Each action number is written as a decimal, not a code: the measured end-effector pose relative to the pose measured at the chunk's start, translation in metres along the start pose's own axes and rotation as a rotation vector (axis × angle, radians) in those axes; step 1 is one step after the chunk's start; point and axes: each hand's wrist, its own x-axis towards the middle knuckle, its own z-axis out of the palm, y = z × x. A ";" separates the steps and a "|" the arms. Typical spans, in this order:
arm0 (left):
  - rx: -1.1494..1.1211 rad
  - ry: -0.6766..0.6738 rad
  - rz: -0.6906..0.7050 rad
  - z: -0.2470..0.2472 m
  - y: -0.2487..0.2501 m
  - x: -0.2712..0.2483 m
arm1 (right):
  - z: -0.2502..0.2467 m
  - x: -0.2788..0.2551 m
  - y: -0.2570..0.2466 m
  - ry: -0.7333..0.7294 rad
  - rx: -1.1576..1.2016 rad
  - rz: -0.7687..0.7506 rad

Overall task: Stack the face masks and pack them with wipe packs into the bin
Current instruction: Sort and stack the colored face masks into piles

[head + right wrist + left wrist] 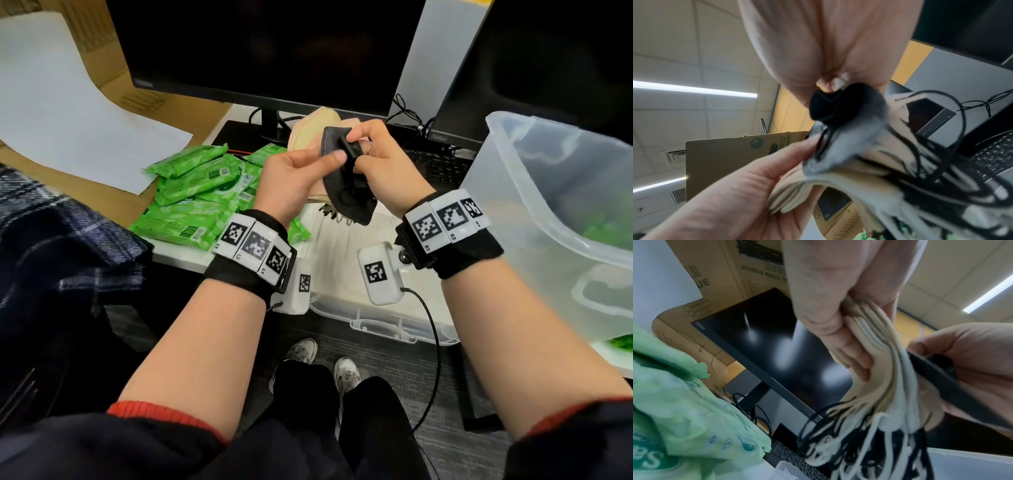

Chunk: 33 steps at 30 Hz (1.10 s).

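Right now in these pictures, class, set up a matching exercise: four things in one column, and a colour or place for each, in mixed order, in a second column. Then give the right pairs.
Things:
1. dark mask
2. wipe packs
3. bin
4. stack of beige masks

Colour or place:
A. green, lying on the desk to the left
B. see-through plastic, at the right
C. pinched by the right hand
D. gripped in the left hand

Pairs: 1-C, 2-A, 3-B, 4-D
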 end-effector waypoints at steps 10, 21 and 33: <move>0.146 0.061 0.013 -0.001 -0.006 0.001 | -0.011 -0.002 -0.003 0.230 -0.038 0.065; -0.098 0.000 -0.045 0.000 0.003 -0.010 | -0.019 -0.006 -0.002 0.214 0.192 0.007; -0.032 -0.051 0.030 0.003 -0.005 -0.011 | -0.012 0.001 0.004 0.277 0.054 0.047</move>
